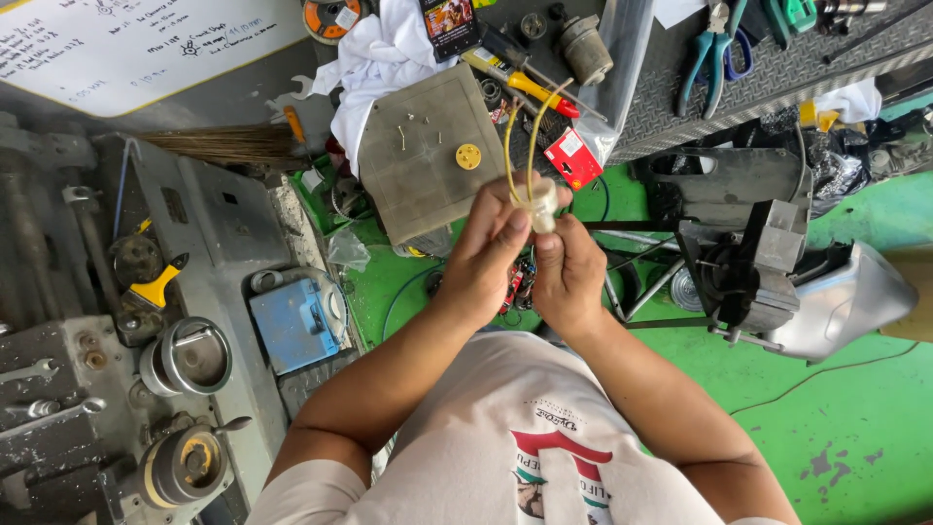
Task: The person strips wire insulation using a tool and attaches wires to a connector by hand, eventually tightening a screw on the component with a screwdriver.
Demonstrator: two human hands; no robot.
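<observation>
Both hands are raised in front of my chest, pinching a small whitish translucent plastic part [541, 203]. My left hand [494, 255] grips it from the left with thumb and fingers. From below and the right, my right hand [569, 277] holds it, thumb on its lower end. A thin yellow tube [512, 131] loops up out of the part and curves toward the bench. Behind the hands a square grey plate [428, 156] carries a small yellow round piece [468, 156].
A grey machine bed [194, 292] with round metal fittings and wrenches fills the left. A blue box [292, 324] sits beside it. White cloth [374, 58], a screwdriver [520, 83] and pliers [709, 49] lie at the top. A bench vise [748, 262] stands right, on green floor [826, 408].
</observation>
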